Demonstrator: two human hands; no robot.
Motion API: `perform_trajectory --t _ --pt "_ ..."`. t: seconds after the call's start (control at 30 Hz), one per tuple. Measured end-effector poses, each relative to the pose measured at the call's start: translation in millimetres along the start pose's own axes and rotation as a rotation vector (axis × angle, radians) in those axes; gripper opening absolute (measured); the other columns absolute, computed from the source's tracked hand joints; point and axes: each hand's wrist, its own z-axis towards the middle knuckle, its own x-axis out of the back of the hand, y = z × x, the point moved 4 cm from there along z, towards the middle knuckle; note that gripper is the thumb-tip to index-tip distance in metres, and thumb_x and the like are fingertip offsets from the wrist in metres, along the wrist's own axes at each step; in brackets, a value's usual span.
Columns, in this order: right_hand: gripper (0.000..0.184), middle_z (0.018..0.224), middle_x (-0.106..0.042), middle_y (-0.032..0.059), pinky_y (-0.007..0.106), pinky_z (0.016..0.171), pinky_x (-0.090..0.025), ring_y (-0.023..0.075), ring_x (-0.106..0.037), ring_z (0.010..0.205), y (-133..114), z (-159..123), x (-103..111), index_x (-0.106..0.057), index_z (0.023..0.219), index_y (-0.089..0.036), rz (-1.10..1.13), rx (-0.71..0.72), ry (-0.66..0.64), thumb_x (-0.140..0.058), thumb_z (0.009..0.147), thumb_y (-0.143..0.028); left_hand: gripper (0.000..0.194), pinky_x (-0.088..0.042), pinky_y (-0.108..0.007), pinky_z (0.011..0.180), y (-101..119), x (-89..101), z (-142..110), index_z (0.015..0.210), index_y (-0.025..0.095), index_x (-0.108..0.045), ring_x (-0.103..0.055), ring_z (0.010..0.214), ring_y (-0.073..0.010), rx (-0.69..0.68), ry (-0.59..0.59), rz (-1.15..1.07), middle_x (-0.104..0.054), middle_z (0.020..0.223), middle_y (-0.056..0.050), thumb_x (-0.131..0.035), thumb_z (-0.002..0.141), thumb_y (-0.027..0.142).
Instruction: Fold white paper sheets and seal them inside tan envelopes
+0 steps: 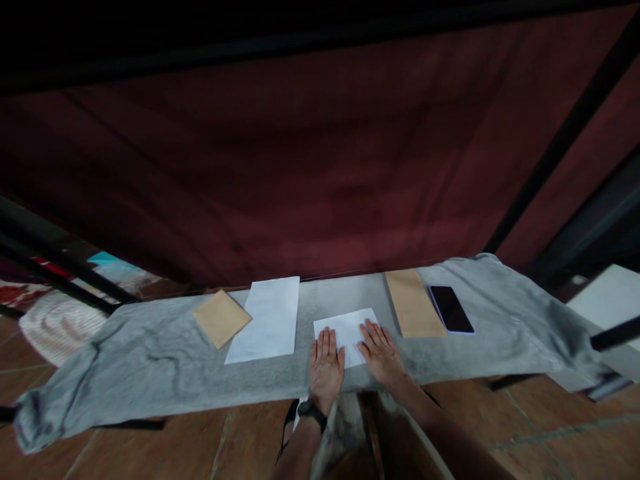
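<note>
A folded white sheet of paper (350, 323) lies on the grey cloth in the middle of the bench. My left hand (327, 367) rests flat on its left part, fingers stretched forward. On its right side lies my right hand (381, 352), palm down with the fingers extended. Both palms hide the sheet's lower corners. To the left, a larger white sheet (273, 317) sits beside a small brown paper square (221, 318), which overlaps its edge. Right of my hands are a brown paper piece (414, 303) and a phone (451, 309) with a dark screen.
The grey cloth (165, 360) drapes over a narrow bench and hangs past its ends. Behind it stands a dark red fabric panel (320, 167) with black bars (560, 140). A white surface (607, 300) is at the right, and striped fabric (65, 323) at the left.
</note>
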Motion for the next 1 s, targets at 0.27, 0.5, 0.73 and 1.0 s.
perform_trajectory --t 0.27,0.5,0.73,1.0 --pt "0.058 0.157 -0.040 0.0149 0.054 0.118 -0.030 0.0324 -0.041 0.143 12 -11 5 -0.033 0.157 -0.015 -0.036 -0.070 0.011 -0.041 0.102 -0.033 0.056 -0.019 -0.051 0.125 -7 2.5 4 0.152 0.010 -0.040 -0.028 0.150 -0.0279 0.112 0.110 0.028 -0.040 0.158 -0.016 -0.033 0.100 0.031" --pt "0.059 0.158 -0.038 0.0134 0.056 0.118 -0.029 0.0318 -0.041 0.143 9 -11 8 -0.027 0.159 -0.019 -0.015 -0.052 0.030 -0.038 0.102 -0.030 0.056 -0.019 -0.048 0.125 55 -20.6 35 0.152 0.011 -0.039 -0.026 0.151 -0.0254 -0.051 -0.061 -0.104 -0.037 0.160 -0.014 -0.035 0.099 0.030" --pt "0.060 0.158 -0.039 0.0145 0.056 0.117 -0.030 0.0335 -0.042 0.142 8 -11 12 -0.030 0.158 -0.018 0.001 -0.062 0.022 -0.042 0.101 -0.032 0.056 -0.020 -0.048 0.124 19 -14.6 40 0.150 0.010 -0.042 -0.029 0.150 -0.0276 0.020 -0.006 -0.060 -0.038 0.158 -0.017 -0.037 0.099 0.031" --pt "0.052 0.153 -0.046 0.0158 0.057 0.120 -0.025 0.0346 -0.039 0.144 2 5 6 -0.048 0.148 -0.013 0.007 -0.138 0.004 -0.041 0.101 -0.033 0.056 -0.019 -0.045 0.125 0 -9.4 34 0.152 0.016 -0.041 -0.028 0.151 -0.0255 0.034 0.002 0.003 -0.037 0.160 -0.012 -0.036 0.099 0.029"
